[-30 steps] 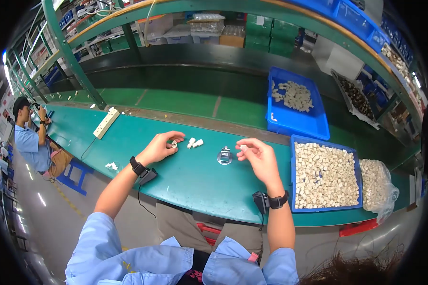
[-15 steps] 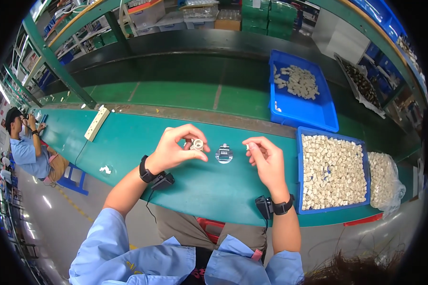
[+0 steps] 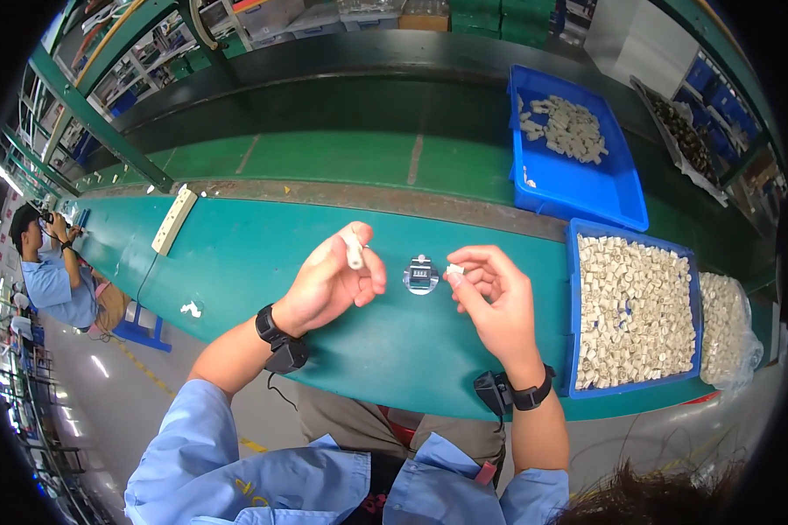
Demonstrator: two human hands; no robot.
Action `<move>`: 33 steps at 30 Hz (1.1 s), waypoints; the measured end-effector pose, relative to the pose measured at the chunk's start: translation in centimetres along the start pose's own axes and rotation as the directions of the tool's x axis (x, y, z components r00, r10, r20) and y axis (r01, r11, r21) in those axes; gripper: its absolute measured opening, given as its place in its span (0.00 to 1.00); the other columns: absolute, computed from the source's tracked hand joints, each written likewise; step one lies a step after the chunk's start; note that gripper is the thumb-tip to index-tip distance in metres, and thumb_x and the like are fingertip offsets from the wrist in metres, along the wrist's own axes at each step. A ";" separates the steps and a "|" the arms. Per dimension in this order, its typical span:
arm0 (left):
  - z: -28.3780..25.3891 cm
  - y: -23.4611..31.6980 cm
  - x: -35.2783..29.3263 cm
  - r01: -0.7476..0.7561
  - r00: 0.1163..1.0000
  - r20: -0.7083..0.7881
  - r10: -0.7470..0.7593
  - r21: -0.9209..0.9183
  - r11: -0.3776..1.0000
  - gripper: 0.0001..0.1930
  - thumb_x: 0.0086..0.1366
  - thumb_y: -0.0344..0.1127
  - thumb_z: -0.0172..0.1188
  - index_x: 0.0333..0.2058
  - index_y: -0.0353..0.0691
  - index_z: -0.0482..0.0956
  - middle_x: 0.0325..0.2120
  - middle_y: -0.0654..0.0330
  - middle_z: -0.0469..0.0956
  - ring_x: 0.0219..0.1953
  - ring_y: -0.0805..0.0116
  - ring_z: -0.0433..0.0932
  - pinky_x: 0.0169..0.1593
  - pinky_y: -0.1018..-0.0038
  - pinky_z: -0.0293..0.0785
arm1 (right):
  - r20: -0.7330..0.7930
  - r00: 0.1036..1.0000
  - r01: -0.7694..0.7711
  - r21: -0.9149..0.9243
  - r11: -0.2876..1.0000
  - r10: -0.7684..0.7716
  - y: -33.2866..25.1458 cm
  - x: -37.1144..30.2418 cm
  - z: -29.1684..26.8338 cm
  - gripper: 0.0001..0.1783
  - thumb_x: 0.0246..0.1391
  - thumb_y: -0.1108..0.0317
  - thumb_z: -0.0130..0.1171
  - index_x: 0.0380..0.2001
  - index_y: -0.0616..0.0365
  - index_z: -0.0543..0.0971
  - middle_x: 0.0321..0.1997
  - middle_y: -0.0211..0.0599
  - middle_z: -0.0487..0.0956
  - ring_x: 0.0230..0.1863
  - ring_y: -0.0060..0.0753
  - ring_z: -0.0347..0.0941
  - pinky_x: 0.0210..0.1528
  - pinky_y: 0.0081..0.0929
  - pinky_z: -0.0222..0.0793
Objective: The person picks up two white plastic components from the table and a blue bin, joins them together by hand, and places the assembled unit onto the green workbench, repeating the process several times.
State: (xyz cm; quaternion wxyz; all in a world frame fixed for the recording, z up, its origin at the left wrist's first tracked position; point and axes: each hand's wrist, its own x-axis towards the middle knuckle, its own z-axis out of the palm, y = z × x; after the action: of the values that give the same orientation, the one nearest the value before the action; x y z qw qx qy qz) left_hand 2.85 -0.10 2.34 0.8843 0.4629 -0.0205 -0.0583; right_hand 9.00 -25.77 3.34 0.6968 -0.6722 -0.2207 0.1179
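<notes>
The left hand holds a white tube above the green table, near its middle — the thumb and forefinger pinch the tube near its far end, while the other fingers curl loosely and the palm is partly turned up. The tube's long axis runs roughly away from the person, leaning a little to the left at the far end; its round near end points back toward the person and slightly right. The right hand pinches a small white piece between thumb and forefinger, its other fingers bent behind; the piece is too small to tell which way its length runs. Between the hands, touching neither, a small counter sits on a clear round base on the table. To the right of the right hand stands a blue tray full of white pieces, with a clear bag of similar pieces just beside it. Farther back, a second blue tray bears a pile of white parts — its long sides slant away to the left.
</notes>
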 end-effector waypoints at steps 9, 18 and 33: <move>-0.5 -1.1 -0.6 -0.497 0.865 0.407 0.294 0.781 0.379 0.20 0.48 0.43 0.83 0.36 0.40 0.86 0.24 0.66 0.81 0.24 0.73 0.73 0.31 0.74 0.67 | 0.152 0.986 -0.120 0.356 0.927 0.069 -0.4 -0.3 1.0 0.10 0.63 0.81 0.61 0.47 0.70 0.81 0.45 0.47 0.84 0.42 0.30 0.83 0.41 0.25 0.84; -0.5 -1.1 -0.5 -0.480 0.876 0.420 0.239 0.813 0.331 0.19 0.47 0.42 0.84 0.36 0.42 0.89 0.22 0.68 0.79 0.22 0.75 0.69 0.29 0.75 0.62 | 0.192 0.980 -0.110 0.335 0.936 0.047 0.8 -0.4 0.6 0.11 0.60 0.84 0.64 0.46 0.70 0.82 0.47 0.51 0.84 0.45 0.33 0.84 0.44 0.27 0.85; -0.6 -1.1 -0.7 -0.540 0.839 0.510 0.189 0.735 0.411 0.17 0.53 0.43 0.80 0.36 0.41 0.89 0.27 0.63 0.86 0.25 0.71 0.80 0.28 0.74 0.73 | 0.213 0.975 0.001 0.278 0.960 -0.063 -0.1 -0.9 1.3 0.13 0.56 0.88 0.65 0.45 0.73 0.83 0.47 0.48 0.81 0.42 0.34 0.84 0.46 0.26 0.86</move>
State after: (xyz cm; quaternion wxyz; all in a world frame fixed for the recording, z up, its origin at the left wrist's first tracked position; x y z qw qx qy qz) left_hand 2.15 -0.16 1.11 0.5061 0.8032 -0.3049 0.0764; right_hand 7.59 -25.03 3.26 0.7570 -0.5475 -0.2886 0.2098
